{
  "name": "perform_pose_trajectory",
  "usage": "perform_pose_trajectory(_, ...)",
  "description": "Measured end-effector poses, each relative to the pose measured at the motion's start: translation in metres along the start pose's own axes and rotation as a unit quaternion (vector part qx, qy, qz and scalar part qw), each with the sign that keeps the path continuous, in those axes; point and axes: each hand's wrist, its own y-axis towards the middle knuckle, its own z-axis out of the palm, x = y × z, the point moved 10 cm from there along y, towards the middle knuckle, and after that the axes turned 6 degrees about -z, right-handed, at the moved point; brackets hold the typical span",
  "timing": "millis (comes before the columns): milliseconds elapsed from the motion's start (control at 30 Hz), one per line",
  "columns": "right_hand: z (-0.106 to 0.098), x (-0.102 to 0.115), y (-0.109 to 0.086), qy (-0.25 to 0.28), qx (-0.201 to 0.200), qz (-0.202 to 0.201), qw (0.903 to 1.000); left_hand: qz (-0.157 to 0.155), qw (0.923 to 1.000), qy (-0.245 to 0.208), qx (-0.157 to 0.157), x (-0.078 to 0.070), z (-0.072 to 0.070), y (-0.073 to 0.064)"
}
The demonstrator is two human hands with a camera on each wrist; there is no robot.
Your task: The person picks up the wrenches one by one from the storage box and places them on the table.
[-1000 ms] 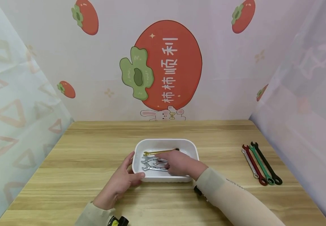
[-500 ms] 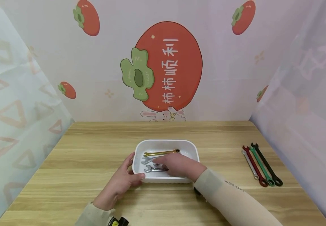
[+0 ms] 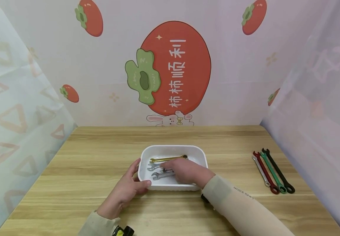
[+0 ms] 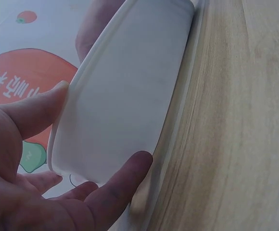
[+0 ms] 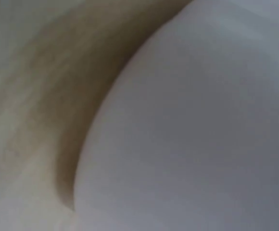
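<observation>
A white plastic tray (image 3: 199, 155) stands on the wooden table, holding several wrenches. My left hand (image 3: 130, 185) holds its left end, thumb at the front rim and fingers spread round the side; the left wrist view shows the fingertips against the tray's outer wall (image 4: 115, 96). Down inside the tray, my right hand (image 3: 186, 170) pinches the front silver wrench (image 3: 159, 175), whose far end is hidden under the hand. Behind it, another silver wrench (image 3: 152, 167) lies partly covered by the fingers. A gold wrench (image 3: 164, 159) rests along the back. The tray's wall (image 5: 187, 125) fills much of the right wrist view.
On the table's right side, a small silver wrench (image 3: 260, 171), a red wrench (image 3: 266, 172), a green wrench (image 3: 273, 173) and a black wrench (image 3: 278, 171) lie side by side. Printed cloth walls (image 3: 232, 82) enclose the table at the back and both sides.
The front silver wrench has shifted slightly right and now slants, its handle turned up towards the back. My right hand has shifted a little inside the tray; the left hand stays put.
</observation>
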Motion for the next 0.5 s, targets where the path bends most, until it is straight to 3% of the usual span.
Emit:
perform_pose_trajectory(200, -0.003, -0.013, -0.004, 0.052, 0.005, 0.04, 0.9979, -0.002, 1.0, 0.003, -0.003, 0.0, 0.0, -0.001)
perform_pose_trajectory(333, -0.017, -0.029, -0.007, 0.128, -0.041, 0.066, 0.9888, -0.003, 0.9999, 0.01, -0.007, -0.001, 0.0, -0.001)
perform_pose_trajectory(400, -0.026, -0.04, -0.011, 0.196, -0.078, 0.088, 0.9735, -0.004, 0.9999, 0.013, -0.009, -0.001, 0.0, -0.002)
perform_pose_trajectory(467, -0.035, -0.052, -0.017, 0.28, -0.115, 0.115, 0.9461, -0.004, 0.9998, 0.015, -0.011, -0.001, -0.001, -0.002)
perform_pose_trajectory(500, -0.039, -0.057, -0.021, 0.326, -0.131, 0.127, 0.9275, -0.003, 0.9998, 0.015, -0.012, -0.001, -0.001, -0.002)
